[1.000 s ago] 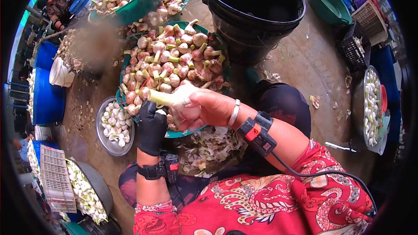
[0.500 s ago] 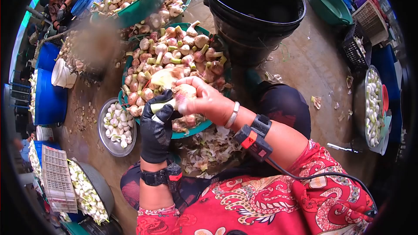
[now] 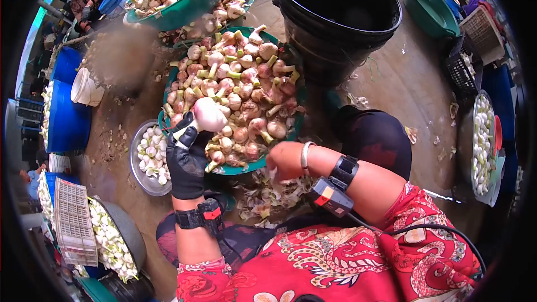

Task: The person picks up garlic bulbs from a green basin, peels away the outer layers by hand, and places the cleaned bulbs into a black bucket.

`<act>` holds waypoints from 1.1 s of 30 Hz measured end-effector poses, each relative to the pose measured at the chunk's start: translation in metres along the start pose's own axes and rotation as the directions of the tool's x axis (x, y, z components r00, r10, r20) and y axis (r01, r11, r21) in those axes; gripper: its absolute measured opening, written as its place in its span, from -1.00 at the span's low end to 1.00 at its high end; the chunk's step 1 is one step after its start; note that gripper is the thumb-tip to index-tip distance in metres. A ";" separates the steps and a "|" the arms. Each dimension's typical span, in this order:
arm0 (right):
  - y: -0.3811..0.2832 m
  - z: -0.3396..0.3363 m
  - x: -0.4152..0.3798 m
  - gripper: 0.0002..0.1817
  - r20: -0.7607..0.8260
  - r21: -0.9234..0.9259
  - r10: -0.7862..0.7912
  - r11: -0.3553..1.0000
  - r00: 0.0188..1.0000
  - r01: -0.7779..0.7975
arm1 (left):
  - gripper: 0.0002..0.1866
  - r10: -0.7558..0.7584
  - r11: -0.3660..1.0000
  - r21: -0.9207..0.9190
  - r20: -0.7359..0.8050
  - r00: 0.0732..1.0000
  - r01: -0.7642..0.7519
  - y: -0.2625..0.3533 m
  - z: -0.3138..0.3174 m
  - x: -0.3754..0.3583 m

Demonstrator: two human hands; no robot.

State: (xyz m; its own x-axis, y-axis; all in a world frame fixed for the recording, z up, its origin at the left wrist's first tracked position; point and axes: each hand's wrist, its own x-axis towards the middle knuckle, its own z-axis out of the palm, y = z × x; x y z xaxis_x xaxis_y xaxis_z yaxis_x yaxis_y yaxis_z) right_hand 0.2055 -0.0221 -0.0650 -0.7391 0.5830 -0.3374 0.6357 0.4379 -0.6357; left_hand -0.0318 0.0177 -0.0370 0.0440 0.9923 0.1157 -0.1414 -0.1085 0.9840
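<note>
Now the left hand, in a black glove, is clamped around the cut green stalk of a peeled garlic bulb, holding it up over the near rim of the green basin heaped with unpeeled, purple-tinged garlic. The right hand, bare with a bangle at the wrist, hangs low over the heap of papery garlic skins on the floor just below the basin; its fingers curl downward and I cannot tell whether they pinch anything.

By its look the bulb is light and firm, its bared cloves smooth and probably a little slippery, easily bruised or split apart if squeezed hard. The stiff stalk looks the best handle, which is where the glove has it; cupping the round head would be the second choice.

Half a second ago both hands met on the bulb, the right one wrapped over its head while the left held the stalk. Since then the right hand has dropped away toward the skins, and the bulb shows white and bare in the left hand alone. A metal dish of peeled garlic sits just left of the glove.
</note>
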 end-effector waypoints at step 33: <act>-0.014 -0.030 -0.022 -0.75 0.031 0.055 0.261 0.963 0.965 -0.263 | -0.61 -0.496 0.266 0.903 0.429 0.755 -0.338 -0.164 0.055 0.002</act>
State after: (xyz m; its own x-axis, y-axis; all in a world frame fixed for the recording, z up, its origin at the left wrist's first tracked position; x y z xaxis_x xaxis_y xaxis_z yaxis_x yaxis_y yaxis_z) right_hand 0.2193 -0.0205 -0.0278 -0.5539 0.6559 -0.5129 0.7941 0.2308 -0.5623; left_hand 0.0458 0.0345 -0.1908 0.5277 0.7771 -0.3430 0.8403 -0.4184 0.3448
